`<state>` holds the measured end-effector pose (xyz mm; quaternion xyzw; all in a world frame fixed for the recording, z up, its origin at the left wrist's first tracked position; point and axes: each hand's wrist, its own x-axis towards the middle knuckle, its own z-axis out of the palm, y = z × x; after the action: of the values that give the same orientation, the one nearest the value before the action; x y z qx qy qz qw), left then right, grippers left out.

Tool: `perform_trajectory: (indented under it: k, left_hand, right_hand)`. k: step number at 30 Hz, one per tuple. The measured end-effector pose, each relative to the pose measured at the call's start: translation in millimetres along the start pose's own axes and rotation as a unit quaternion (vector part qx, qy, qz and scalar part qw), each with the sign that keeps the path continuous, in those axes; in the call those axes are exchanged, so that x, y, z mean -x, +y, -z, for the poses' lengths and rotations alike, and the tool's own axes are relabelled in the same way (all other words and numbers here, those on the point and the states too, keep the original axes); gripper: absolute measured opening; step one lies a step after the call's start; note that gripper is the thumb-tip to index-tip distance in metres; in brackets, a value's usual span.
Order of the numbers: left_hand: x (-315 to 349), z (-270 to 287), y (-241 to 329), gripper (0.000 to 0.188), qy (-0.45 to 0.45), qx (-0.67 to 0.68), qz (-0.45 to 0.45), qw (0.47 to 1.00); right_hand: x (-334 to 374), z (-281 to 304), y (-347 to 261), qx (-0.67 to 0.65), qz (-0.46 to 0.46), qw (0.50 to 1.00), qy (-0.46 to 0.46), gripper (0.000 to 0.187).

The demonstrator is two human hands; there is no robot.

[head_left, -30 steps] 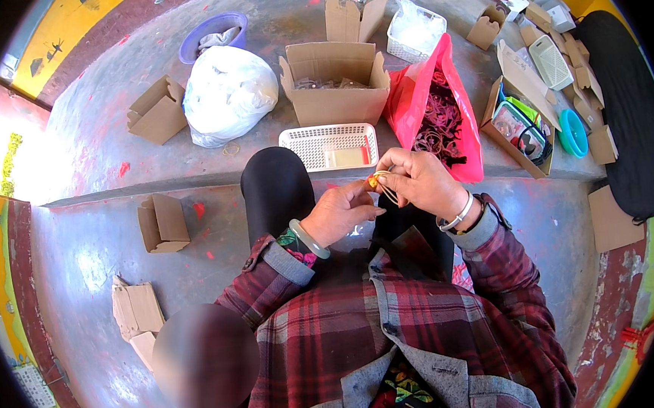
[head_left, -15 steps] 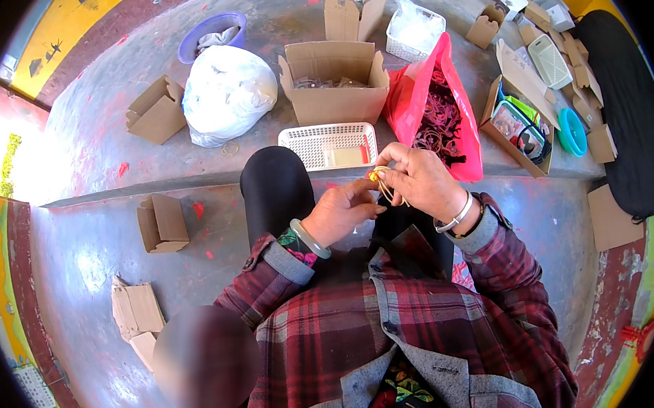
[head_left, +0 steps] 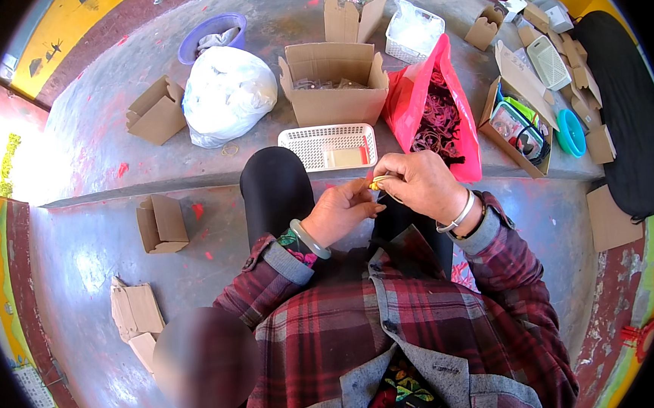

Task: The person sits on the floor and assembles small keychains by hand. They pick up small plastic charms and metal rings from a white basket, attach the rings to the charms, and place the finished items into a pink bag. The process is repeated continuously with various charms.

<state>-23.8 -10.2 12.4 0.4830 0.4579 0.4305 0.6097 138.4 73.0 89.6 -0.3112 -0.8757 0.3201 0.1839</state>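
Observation:
Thin yellow cord (head_left: 376, 185), bunched into a small knot or loop, is pinched between my two hands above my lap. My left hand (head_left: 337, 214) has its thumb and fingertips closed at the cord's left side. From the right, my right hand (head_left: 421, 185) grips the cord between thumb and forefinger, with its other fingers curled. Just beyond them, on a raised concrete step, is a white perforated basket (head_left: 304, 151) holding a pale flat piece with a red end. Beside it, a bright red bag (head_left: 405, 96) holds a tangle of dark red and pink cords (head_left: 440, 120).
Behind the basket stands an open cardboard box (head_left: 339, 104) of small clear packets. A stuffed white plastic bag (head_left: 230, 93) and purple basin (head_left: 193, 40) lie left. To the right are a carton of goods (head_left: 493, 109) and a turquoise basin (head_left: 571, 134). A small box (head_left: 163, 224) stands on the lower floor.
My right hand has turned slightly and its fingers have drawn in round the cord. The cord's hanging loops show less now. My left hand stays almost where it was.

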Motion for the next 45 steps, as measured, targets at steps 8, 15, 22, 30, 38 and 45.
perform_trajectory:
  k: [8,15,22,30,38,45]
  left_hand:
    - [1.2,-4.0,5.9,0.023,0.003,-0.044,-0.028,0.999]
    - [1.9,-7.3,6.4,0.019,0.013,0.006,-0.008,1.000]
    - [1.1,-4.2,9.7,0.016,-0.019,0.016,-0.018,1.000]
    - [0.9,-6.0,18.5,0.025,-0.017,0.010,-0.016,1.000]
    - [-3.6,-2.2,6.1,0.040,0.012,-0.013,-0.060,0.998]
    - [-4.1,-0.5,1.7,0.036,-0.002,0.068,-0.064,0.996]
  right_hand:
    - [-2.7,5.2,2.6,-0.037,0.016,0.998,-0.045,0.013]
    - [-2.2,5.4,-4.0,0.075,-0.011,0.997,-0.034,0.012]
    - [-0.3,6.2,-4.9,0.078,-0.002,0.996,-0.053,0.013]
    - [-1.6,4.2,-11.9,0.108,-0.051,0.993,-0.021,0.015]
    - [-0.2,0.2,-1.1,0.078,-0.031,0.996,-0.003,0.014]
    - [-0.2,1.2,-1.7,0.083,-0.055,0.995,0.009,0.014]
